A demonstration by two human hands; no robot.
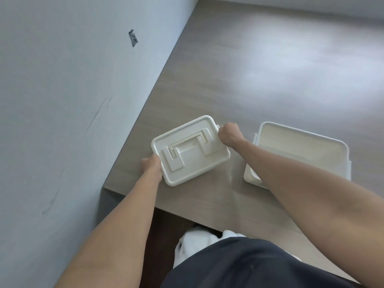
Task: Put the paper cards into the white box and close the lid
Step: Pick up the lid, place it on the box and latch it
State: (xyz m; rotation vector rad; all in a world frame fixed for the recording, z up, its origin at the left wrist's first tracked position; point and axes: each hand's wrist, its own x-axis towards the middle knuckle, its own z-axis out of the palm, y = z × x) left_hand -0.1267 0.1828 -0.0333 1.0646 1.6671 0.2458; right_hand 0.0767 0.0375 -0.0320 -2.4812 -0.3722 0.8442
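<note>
A white plastic box (190, 150) with its lid on and a flat folding handle on top sits on the wooden table, close to the left edge. My left hand (151, 164) grips the box's near-left end, fingers curled under the rim. My right hand (229, 134) is closed on the far-right end, at the side latch. A second white box (295, 146) stands open to the right, partly behind my right forearm; its inside looks bare. No paper cards are visible.
The grey-brown wooden table (249, 80) stretches away to the far right. A pale wall (62, 100) runs along the table's left edge. The table's near edge is just below the boxes, with my dark clothing below it.
</note>
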